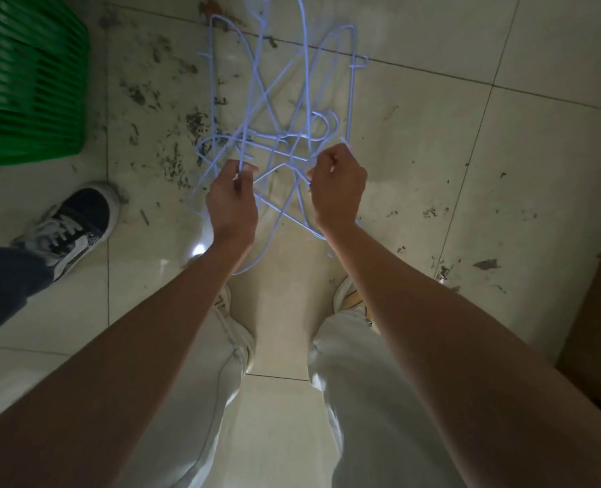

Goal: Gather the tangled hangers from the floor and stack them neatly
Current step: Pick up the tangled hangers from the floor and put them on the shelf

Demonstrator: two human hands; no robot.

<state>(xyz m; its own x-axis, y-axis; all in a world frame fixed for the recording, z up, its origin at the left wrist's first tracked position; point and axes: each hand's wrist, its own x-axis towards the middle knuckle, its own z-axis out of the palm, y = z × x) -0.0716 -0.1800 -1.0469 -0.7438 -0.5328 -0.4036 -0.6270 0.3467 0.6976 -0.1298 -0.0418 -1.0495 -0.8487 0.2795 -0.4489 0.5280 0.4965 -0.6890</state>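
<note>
A tangle of several thin pale-blue wire hangers point(280, 96) hangs in the air in front of me, above the tiled floor. My left hand point(232, 199) is closed around wires at the tangle's lower left. My right hand point(339, 186) grips wires at its lower right. Hooks and shoulder bars cross each other between and above my hands, and some loops droop below my wrists. The top of the tangle runs out of the frame.
A green slatted plastic basket point(31, 82) stands at the upper left. Another person's dark sneaker point(77, 223) and jeans leg are at the left. The beige tile floor point(468, 142) is smeared with dirt. A brown cardboard surface point(598, 311) is at the right edge. My own legs stand below.
</note>
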